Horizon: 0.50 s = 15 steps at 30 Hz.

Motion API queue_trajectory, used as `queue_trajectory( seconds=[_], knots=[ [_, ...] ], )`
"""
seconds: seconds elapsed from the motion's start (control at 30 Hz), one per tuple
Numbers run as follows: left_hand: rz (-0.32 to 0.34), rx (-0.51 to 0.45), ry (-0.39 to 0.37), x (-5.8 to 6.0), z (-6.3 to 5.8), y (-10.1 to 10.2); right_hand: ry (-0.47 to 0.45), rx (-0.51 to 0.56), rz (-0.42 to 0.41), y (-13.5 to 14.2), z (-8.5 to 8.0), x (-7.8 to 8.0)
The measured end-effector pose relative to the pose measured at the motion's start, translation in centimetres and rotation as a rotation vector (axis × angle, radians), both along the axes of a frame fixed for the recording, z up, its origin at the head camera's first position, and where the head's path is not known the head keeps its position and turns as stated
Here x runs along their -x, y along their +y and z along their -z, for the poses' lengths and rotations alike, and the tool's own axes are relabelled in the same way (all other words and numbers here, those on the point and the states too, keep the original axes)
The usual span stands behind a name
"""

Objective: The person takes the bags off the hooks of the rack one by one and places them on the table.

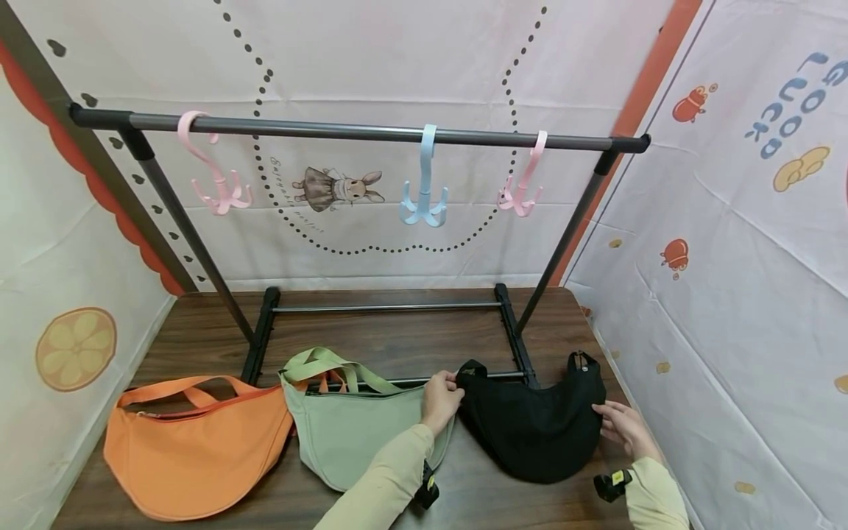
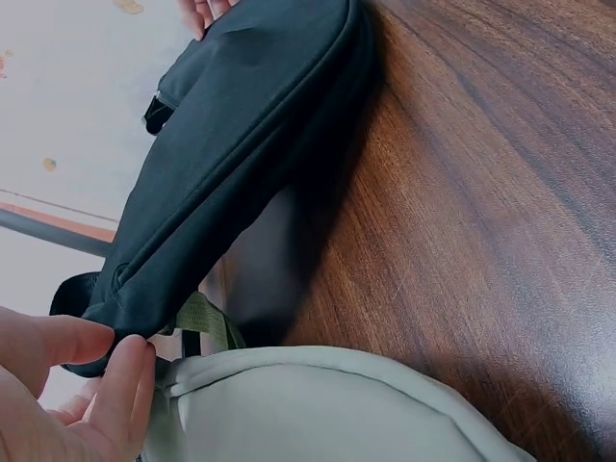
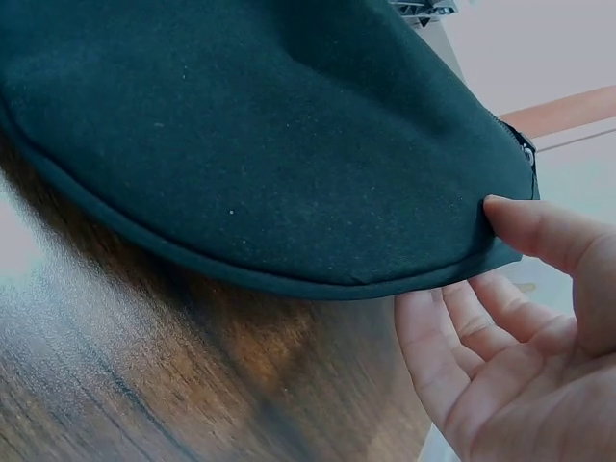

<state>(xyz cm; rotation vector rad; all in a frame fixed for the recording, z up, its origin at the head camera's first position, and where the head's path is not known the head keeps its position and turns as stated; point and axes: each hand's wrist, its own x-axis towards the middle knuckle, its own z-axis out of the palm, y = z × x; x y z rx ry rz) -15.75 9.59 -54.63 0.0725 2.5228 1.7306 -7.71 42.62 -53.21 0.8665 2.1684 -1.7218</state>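
Observation:
A black crescent-shaped bag (image 1: 533,423) is at the right of the table, between both hands. My left hand (image 1: 442,401) pinches its upper left corner between thumb and fingers, as the left wrist view shows closely. At its right edge, my right hand (image 1: 626,427) grips the side, thumb on the front face (image 3: 289,144) and fingers underneath. Left of the black bag lies a light green bag (image 1: 361,430) with a green strap, partly behind my left forearm. An orange bag (image 1: 199,456) with its strap looped on top lies at the far left.
A dark metal rack (image 1: 318,129) stands across the table's back. From its bar hang a pink hook (image 1: 221,188) on the left, a blue hook (image 1: 425,184) near the middle and another pink hook (image 1: 523,184) on the right. Printed cloth walls (image 1: 742,294) enclose the wooden table (image 1: 371,324).

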Motion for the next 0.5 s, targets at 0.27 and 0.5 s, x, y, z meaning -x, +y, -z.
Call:
queue_trajectory(
  seconds=[0.27, 0.5],
  knots=[
    [0.017, 0.037, 0.018, 0.1, -0.7, -1.3, -0.027, -0.113, -0.078, -0.4, -1.4, 0.1],
    [0.107, 0.045, 0.150, 0.4, -2.7, -4.5, 0.018, -0.366, -0.170, -3.0, -4.8, 0.5]
  ],
)
